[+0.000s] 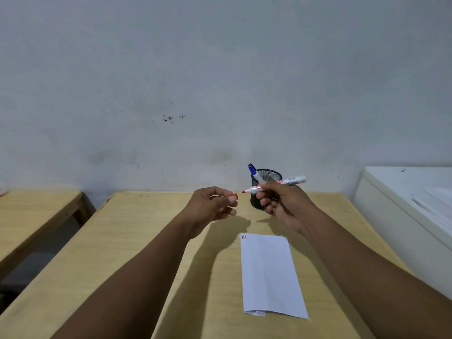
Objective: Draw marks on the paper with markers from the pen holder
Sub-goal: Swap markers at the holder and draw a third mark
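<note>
I have one view only, from a wide-angle camera worn on the person's head, so nothing is shared with a second view. It looks forward and down across the bench (137, 241) toward the wall (220, 69), which fills the upper half of my picture. Taking the pen holder (265, 192) as my landmark: it stands near the picture's middle, at the bench's far edge against the wall. Both forearms enter from the bottom corners, close to the lens, and reach toward the pen holder. The paper (269, 275) lies nearer the camera than the pen holder.
</note>
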`<move>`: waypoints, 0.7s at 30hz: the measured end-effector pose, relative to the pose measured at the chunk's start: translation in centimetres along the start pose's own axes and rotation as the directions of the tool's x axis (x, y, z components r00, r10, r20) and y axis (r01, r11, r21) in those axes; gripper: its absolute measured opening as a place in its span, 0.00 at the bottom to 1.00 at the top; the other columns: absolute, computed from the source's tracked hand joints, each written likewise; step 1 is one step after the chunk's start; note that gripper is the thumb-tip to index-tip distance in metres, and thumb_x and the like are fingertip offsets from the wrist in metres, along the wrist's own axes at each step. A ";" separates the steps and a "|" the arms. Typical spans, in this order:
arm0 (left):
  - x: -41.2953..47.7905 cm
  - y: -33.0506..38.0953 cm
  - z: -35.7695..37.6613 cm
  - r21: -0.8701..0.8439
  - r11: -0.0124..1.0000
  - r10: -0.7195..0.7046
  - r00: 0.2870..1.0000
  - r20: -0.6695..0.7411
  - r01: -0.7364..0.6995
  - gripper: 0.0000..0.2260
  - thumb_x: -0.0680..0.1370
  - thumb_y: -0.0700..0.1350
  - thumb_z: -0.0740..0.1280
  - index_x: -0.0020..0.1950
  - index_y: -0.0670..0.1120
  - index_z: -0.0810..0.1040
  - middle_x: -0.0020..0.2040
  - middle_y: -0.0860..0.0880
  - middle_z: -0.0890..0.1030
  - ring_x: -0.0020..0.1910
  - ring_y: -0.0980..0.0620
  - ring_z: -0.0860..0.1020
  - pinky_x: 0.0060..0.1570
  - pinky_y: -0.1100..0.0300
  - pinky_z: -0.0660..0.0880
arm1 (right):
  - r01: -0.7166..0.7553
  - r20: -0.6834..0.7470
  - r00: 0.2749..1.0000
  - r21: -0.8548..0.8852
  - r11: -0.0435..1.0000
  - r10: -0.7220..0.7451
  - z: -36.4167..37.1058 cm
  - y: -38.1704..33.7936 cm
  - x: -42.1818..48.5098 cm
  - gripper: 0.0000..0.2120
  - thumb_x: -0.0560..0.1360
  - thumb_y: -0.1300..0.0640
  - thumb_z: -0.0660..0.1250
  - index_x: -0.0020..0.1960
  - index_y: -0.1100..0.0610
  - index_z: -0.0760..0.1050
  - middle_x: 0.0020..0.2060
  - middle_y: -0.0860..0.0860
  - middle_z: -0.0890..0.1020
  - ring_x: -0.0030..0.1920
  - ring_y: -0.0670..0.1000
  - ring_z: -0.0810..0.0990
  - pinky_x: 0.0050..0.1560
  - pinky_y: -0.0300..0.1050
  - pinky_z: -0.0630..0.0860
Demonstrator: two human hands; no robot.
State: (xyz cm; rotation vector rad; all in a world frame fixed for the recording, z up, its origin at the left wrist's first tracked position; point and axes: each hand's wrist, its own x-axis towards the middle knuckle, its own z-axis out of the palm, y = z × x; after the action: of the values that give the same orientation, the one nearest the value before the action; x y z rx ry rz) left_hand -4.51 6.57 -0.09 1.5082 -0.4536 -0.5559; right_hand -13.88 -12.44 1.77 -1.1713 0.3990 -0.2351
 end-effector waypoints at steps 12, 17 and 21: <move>0.5 1.1 0.8 -0.107 0.994 0.009 0.998 0.059 -0.003 0.06 0.78 0.41 0.73 0.51 0.39 0.82 0.42 0.43 0.85 0.36 0.49 0.83 0.40 0.59 0.78 | 0.014 0.078 0.997 -0.010 1.000 -0.013 0.8 -0.2 0.2 0.06 0.77 0.60 0.72 0.45 0.63 0.80 0.31 0.55 0.81 0.27 0.48 0.76 0.25 0.37 0.71; 1.1 1.4 1.3 -0.070 0.997 0.026 0.998 0.064 -0.022 0.05 0.79 0.41 0.73 0.47 0.39 0.81 0.36 0.45 0.82 0.32 0.50 0.80 0.35 0.61 0.77 | -0.005 0.116 0.993 0.044 0.999 0.000 0.9 0.5 0.6 0.06 0.78 0.59 0.71 0.45 0.61 0.79 0.31 0.54 0.80 0.28 0.48 0.75 0.26 0.37 0.71; 1.5 1.7 1.7 0.029 0.997 0.070 0.997 -0.021 -0.069 0.06 0.79 0.42 0.73 0.46 0.40 0.80 0.36 0.45 0.82 0.30 0.50 0.80 0.36 0.59 0.77 | -0.012 0.119 0.992 -0.152 0.988 0.030 0.8 -0.8 1.2 0.12 0.78 0.51 0.72 0.48 0.61 0.78 0.31 0.55 0.81 0.26 0.49 0.77 0.26 0.39 0.70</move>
State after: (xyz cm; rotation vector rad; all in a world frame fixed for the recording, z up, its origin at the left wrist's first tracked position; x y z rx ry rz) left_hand -4.19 4.26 1.55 1.5179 -0.4964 -0.4794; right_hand -12.41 -12.51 2.61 -1.3228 0.3268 -0.1160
